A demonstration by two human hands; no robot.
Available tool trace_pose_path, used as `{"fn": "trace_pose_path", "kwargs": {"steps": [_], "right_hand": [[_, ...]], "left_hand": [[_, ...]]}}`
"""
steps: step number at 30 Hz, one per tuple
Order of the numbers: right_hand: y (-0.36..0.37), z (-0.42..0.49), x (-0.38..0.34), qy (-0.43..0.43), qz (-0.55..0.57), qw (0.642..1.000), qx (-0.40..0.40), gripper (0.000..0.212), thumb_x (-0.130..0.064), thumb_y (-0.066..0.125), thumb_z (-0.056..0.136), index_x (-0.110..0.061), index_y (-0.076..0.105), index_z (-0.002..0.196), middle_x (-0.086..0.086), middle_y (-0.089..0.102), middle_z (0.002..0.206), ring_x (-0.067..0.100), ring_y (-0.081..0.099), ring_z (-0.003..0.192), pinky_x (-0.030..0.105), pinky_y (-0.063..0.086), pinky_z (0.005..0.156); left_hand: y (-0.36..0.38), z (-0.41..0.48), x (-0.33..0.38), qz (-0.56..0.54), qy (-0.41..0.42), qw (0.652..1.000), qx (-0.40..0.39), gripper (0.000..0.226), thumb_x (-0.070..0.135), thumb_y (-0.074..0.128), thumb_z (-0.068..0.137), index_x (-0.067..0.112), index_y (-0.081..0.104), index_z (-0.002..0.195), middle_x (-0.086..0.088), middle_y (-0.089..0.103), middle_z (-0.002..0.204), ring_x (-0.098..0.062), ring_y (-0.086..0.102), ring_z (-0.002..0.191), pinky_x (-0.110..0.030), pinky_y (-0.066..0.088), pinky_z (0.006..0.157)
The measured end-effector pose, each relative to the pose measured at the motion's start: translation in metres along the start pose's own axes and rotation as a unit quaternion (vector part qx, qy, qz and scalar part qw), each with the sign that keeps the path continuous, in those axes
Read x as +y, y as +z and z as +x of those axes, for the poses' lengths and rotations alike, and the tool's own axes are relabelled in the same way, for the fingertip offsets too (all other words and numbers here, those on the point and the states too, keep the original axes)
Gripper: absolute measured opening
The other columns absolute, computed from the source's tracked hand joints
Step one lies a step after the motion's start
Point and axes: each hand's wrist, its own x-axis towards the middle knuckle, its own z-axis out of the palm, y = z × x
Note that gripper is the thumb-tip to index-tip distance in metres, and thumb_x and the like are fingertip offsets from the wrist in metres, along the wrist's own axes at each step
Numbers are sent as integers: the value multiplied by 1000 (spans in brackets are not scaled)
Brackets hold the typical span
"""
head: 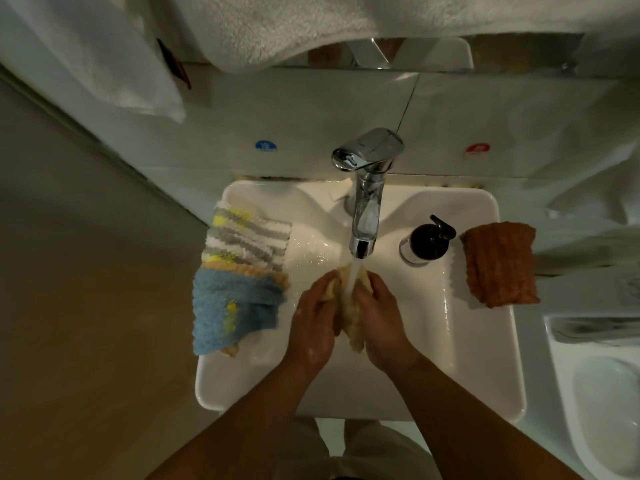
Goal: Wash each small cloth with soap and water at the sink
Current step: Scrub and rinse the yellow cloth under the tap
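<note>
Over the white sink (485, 341), my left hand (313, 320) and my right hand (379, 317) both grip a wet cream cloth (349, 320) bunched between them. Water runs from the chrome tap (367, 188) onto the top of that cloth. On the sink's left rim lie a striped grey, white and yellow cloth (247, 235) and a blue cloth (232, 310), with a tan cloth edge between them. A rust-brown cloth (500, 263) lies on the right rim. A black soap pump bottle (429, 239) stands right of the tap.
White towels (277, 26) hang above the sink along the tiled wall. A blue sticker (266, 146) and a red sticker (477, 148) sit on the wall behind the tap. Part of a white fixture (602, 403) shows at the right. A tan floor lies to the left.
</note>
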Motion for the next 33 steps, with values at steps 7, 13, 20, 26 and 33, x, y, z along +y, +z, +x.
{"fn": "trace_pose_path", "kwargs": {"steps": [7, 13, 20, 26, 33], "right_hand": [[1, 16, 8, -50, -216, 974, 56, 14, -33, 53, 100, -26, 61, 92, -8, 65, 82, 2, 63, 72, 16, 45, 62], [16, -11, 1, -76, -162, 983, 39, 22, -38, 50, 104, -27, 56, 86, -3, 64, 75, 9, 62, 68, 27, 49, 62], [7, 14, -6, -124, -225, 964, 70, 20, -36, 59, 98, -18, 61, 90, -10, 62, 80, -2, 61, 75, 22, 43, 67], [17, -15, 1, -107, -166, 980, 1, 27, -48, 50, 102, -24, 54, 91, 2, 68, 83, 15, 68, 75, 35, 57, 66], [5, 7, -5, -126, -204, 969, 51, 20, -40, 45, 98, -29, 52, 83, -6, 61, 83, 1, 59, 75, 30, 46, 69]], "left_hand": [[10, -6, 18, 126, 60, 990, 36, 15, 40, 53, 102, 26, 57, 107, 9, 66, 91, -1, 65, 79, -23, 53, 69], [5, 13, 29, 115, 30, 989, 86, 3, 30, 51, 104, 27, 51, 105, 9, 63, 93, -7, 61, 81, -9, 45, 65], [16, -5, 26, 137, 47, 989, 25, 9, 27, 51, 99, 23, 56, 105, 9, 65, 93, -15, 67, 85, -24, 55, 68], [8, 13, 35, 136, 21, 986, 95, 17, 26, 45, 105, 17, 53, 116, 5, 63, 97, -16, 63, 90, -32, 51, 79], [17, -4, 35, 83, 51, 995, 9, 13, 39, 56, 101, 27, 55, 102, 9, 66, 86, -12, 69, 82, -28, 58, 66]]}}
